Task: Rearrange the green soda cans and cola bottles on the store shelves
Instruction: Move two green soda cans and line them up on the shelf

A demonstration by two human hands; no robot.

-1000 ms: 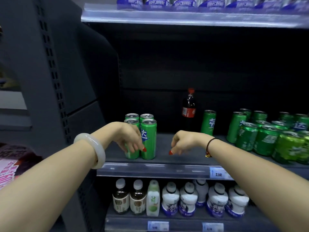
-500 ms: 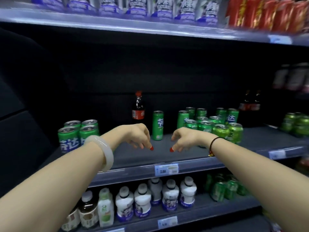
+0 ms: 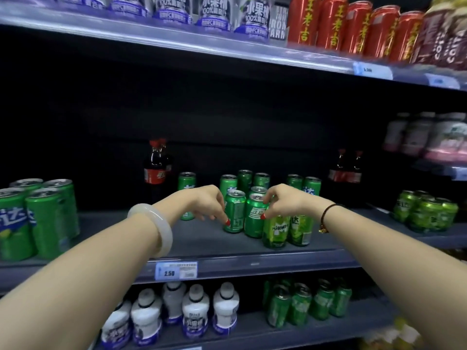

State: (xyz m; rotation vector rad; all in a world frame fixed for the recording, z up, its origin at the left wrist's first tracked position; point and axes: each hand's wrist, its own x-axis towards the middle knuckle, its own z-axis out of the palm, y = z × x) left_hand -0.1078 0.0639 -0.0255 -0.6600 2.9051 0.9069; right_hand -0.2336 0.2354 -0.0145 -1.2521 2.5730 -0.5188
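My left hand and right hand are loosely curled on the middle shelf. Left thumb is at a front green can, right thumb at the next can. Gripping? Can't tell. Cola bottles stand behind, and a lone can is half hidden by my left hand. Half a second ago both hands hung over bare shelf.

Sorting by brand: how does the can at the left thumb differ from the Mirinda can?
The left-thumb can is dark green; the Mirinda can is lighter, yellow-green. The left-thumb can's lid shows; the Mirinda can's top is hidden by the right hand. The Mirinda can stands nearer the shelf edge than the left-thumb can. Both stand upright on the middle shelf.
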